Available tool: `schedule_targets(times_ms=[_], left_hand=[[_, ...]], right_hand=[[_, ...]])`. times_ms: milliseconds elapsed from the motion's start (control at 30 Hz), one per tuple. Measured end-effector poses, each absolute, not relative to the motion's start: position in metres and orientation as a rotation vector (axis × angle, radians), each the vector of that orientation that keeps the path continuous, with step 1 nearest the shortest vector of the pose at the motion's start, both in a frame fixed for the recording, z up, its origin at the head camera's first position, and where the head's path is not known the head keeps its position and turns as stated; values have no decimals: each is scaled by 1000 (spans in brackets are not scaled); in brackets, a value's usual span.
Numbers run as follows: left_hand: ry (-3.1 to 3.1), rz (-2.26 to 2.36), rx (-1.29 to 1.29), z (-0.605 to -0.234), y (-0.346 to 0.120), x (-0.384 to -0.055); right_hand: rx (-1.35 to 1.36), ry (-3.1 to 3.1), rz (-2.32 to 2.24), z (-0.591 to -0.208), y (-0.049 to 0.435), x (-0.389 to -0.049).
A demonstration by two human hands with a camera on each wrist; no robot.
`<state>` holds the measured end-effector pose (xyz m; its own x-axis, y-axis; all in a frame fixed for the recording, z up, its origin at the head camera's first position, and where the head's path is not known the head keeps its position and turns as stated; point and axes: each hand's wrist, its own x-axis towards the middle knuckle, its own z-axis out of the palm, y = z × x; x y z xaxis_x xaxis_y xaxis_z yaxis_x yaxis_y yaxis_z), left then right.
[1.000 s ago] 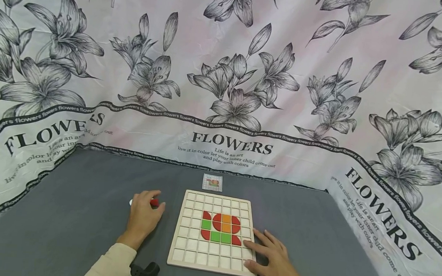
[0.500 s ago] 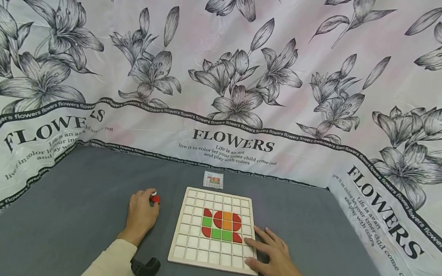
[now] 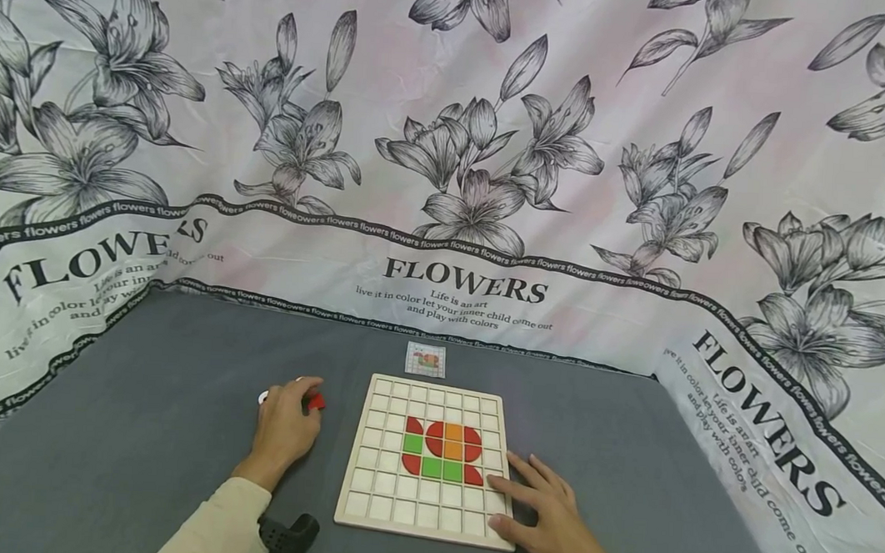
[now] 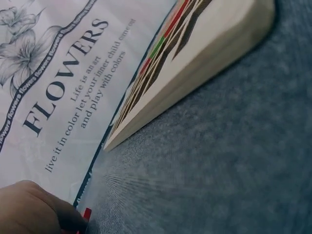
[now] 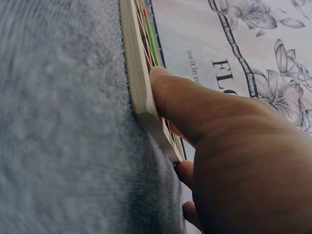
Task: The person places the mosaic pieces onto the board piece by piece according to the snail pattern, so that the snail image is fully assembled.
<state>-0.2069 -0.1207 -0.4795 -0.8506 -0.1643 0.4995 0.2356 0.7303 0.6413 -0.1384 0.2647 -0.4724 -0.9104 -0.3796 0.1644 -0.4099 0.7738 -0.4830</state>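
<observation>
My left hand (image 3: 284,431) is bent over some small tiles on the grey table, left of the board. A red tile (image 3: 317,401) shows between its thumb and fingers; whether they pinch it I cannot tell. White tile edges (image 3: 262,397) peek out at the hand's far side. In the left wrist view, a red edge (image 4: 87,214) appears by the thumb. My right hand (image 3: 546,516) rests on the right side of the wooden grid board (image 3: 353,472), thumb and index finger on its rim. Red, green and orange tiles (image 3: 432,468) form a figure in its middle cells.
A small picture card (image 3: 426,359) with a coloured grid figure lies beyond the board. Flower-printed cloth (image 3: 464,303) hangs around the back and sides of the grey table (image 3: 183,363). A black strap device (image 3: 289,537) is at the left wrist.
The left hand shifts slightly over the small tiles, covering and uncovering white and red ones. The right hand and the board stay put, and the figure on it is the same.
</observation>
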Motion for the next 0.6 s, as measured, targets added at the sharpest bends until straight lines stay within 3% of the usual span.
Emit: schedule_targets(times_ms=[367,600], left_hand=[[-2450,-1069,-65,-477,-119,-207],[-2331,-1146,-254,-477,-112,-204]], right_hand=[[654,-2896,803,-471,266,-140],[655,-2914,830,-470,266,-138]])
